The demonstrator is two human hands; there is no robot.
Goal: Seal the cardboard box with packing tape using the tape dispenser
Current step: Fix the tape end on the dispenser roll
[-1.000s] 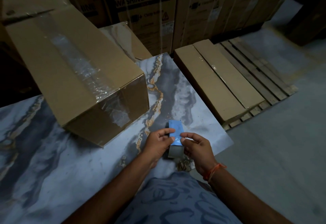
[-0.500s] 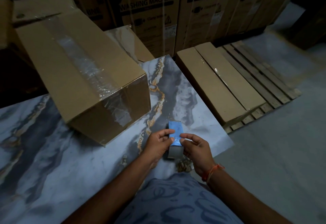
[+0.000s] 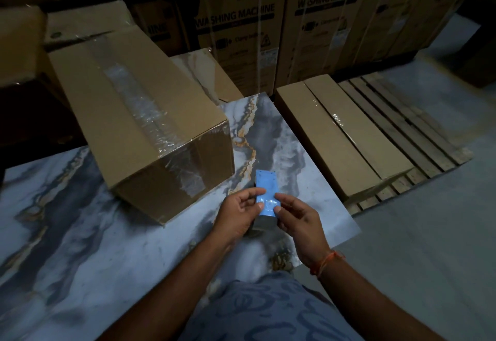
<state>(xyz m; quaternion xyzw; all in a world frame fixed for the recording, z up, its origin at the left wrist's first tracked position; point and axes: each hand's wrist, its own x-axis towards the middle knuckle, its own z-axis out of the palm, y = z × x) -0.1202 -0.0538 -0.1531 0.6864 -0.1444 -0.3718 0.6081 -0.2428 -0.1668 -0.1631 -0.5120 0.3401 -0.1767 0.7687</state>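
A brown cardboard box (image 3: 139, 115) lies on the marbled table (image 3: 80, 233), with clear packing tape running along its top seam and down the near end face. In front of it I hold the blue tape dispenser (image 3: 265, 193) upright between both hands. My left hand (image 3: 239, 214) pinches its left side with thumb and fingers. My right hand (image 3: 298, 220) pinches its right side; an orange thread circles that wrist. The dispenser's lower part is grey and partly hidden by my fingers.
Two long flat cartons (image 3: 341, 136) lie on a wooden pallet (image 3: 402, 126) to the right of the table. Large washing machine boxes (image 3: 241, 32) stand along the back. More cardboard boxes (image 3: 18, 45) sit at the far left. Grey floor (image 3: 416, 233) lies right.
The view has tilted up slightly, so the box and pallet sit lower in the frame. My hands keep the same hold on the dispenser; the fingers have shifted a little.
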